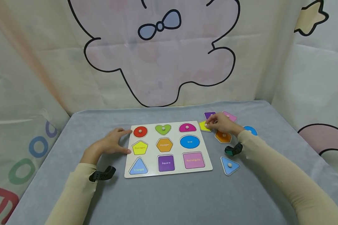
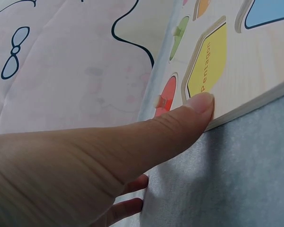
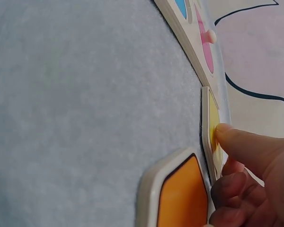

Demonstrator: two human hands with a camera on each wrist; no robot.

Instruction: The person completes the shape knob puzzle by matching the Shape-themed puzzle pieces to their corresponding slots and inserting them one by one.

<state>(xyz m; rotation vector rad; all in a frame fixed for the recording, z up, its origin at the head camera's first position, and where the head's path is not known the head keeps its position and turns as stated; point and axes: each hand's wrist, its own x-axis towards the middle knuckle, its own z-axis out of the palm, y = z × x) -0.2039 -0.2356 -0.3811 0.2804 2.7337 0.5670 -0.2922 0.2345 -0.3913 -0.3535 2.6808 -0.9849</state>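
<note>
A white shape puzzle board point(image 1: 152, 156) lies on the table. My left hand point(image 1: 110, 144) rests at its left edge, thumb and index finger spread along it; in the left wrist view the thumb point(image 2: 180, 120) lies on the rim beside the printed pentagon. Past the board's far right corner, my right hand point(image 1: 223, 123) pinches a yellow pentagon puzzle piece point(image 1: 203, 126) by its knob. That piece point(image 3: 213, 116) lies against the board's edge in the right wrist view, its knob hidden by the fingers. Red circle point(image 1: 140, 132), green heart point(image 1: 162, 129) and pink semicircle point(image 1: 187, 127) pieces sit in the top row.
Around my right hand lie an orange hexagon piece point(image 1: 223, 137), a purple square point(image 1: 209, 115), a pink rectangle point(image 1: 230, 117) and a partly covered blue oval point(image 1: 250, 130). A blue triangle piece point(image 1: 229, 166) lies nearer, right of the board. Printed cloth walls point(image 1: 169, 62) surround the table.
</note>
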